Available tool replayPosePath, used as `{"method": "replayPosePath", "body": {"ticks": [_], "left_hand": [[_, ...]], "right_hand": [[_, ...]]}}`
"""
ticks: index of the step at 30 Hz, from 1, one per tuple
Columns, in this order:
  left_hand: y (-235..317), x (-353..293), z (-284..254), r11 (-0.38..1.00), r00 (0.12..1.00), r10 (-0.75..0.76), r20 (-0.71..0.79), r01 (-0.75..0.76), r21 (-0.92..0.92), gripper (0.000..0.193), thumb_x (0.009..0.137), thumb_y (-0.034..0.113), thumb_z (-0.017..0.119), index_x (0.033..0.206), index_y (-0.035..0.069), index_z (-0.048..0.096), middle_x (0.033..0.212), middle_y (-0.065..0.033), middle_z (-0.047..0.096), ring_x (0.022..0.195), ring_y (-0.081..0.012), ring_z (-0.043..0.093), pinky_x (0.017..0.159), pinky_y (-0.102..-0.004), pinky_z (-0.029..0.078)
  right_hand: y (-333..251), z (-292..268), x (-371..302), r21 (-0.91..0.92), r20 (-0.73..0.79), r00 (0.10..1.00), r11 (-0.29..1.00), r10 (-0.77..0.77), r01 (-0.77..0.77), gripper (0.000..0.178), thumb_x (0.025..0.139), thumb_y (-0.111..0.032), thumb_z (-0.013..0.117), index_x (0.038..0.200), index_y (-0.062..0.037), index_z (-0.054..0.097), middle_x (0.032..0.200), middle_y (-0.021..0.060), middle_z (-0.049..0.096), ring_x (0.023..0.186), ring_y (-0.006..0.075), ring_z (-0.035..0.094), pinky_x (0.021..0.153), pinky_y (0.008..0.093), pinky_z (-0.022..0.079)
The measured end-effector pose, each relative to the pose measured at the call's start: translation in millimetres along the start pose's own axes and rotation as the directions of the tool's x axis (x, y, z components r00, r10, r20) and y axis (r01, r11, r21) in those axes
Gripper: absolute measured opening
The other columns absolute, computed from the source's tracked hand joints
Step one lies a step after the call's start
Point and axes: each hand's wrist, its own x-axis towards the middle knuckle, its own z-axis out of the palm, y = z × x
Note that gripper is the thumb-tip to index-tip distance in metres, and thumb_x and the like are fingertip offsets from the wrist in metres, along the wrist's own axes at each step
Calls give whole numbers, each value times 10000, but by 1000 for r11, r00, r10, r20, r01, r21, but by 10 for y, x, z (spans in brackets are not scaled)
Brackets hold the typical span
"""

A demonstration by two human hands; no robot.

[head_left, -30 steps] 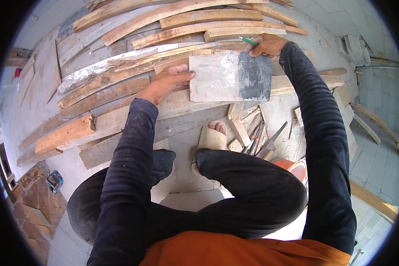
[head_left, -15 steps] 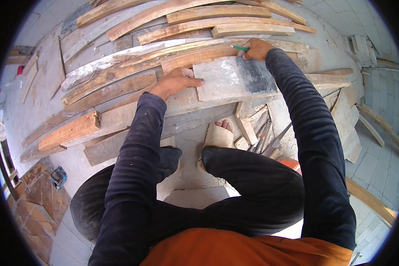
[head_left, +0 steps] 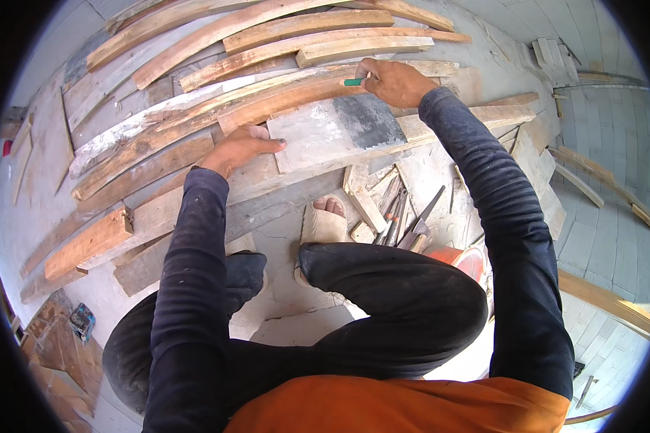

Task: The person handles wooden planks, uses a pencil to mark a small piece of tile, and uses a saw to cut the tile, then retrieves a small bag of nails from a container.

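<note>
Our left fingers [head_left: 269, 146] clasp board [head_left: 331, 131] edgewise; right fingers [head_left: 369, 69] pinch pencil [head_left: 352, 82]. Board looks stiff, light; edges grip best.

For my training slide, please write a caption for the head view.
Left hand touching a two-toned board on a wooden beam; right hand holding a green pencil.

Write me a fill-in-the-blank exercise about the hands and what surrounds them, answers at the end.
The right hand holds a pencil coloured ____.
The ____ hand holds the flat panel by its pale end.
Beneath the panel runs a long beam made of ____.
The garment over the person's torso is ____.

Missing words: green; left; wood; orange.
</note>
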Motion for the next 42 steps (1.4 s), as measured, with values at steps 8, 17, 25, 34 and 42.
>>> {"method": "replayPosePath", "body": {"ticks": [8,17,25,34,42], "left_hand": [[42,44,139,1000,998,28,-64,-28,6,604,775,529,867,1061,12,741,1105,-201,721,1110,-316,642,978,-373,462],[-7,130,56,999,1000,-7,11,7,42,626,814,492,851,1167,-12,729,1170,-161,723,1135,-256,648,1009,-318,442],[38,14,58,987,998,13,-66,-2,162,619,800,517,861,1090,-25,784,1050,-162,763,1043,-241,684,913,-348,502],[26,-226,208,990,993,74,-90,-62,123,574,825,483,839,1053,-42,793,995,-181,770,964,-251,697,884,-352,511],[-103,-147,232,992,990,54,-127,-39,116,608,780,499,852,1116,-4,783,1047,-197,774,982,-284,729,871,-357,537]], "right_hand": [[-366,71,-184,-110,54,998,993,-41,46,422,964,-359,648,1300,-104,668,1059,249,738,1014,413,708,920,511,543],[432,359,-1075,65,-12,1000,998,23,-23,521,852,-367,834,1253,-58,710,1177,196,707,1103,382,677,963,452,526],[428,542,-1158,166,-118,988,983,98,-78,352,862,-345,808,1092,-81,773,1064,165,725,1014,385,687,887,463,528],[314,457,-1123,30,-124,991,999,47,-43,399,915,-396,736,1157,-80,754,1024,186,733,997,399,700,876,465,542],[-741,343,-351,-39,-147,940,952,-308,305,273,997,-235,586,1199,-81,686,994,217,724,981,417,673,912,544,502]]}}
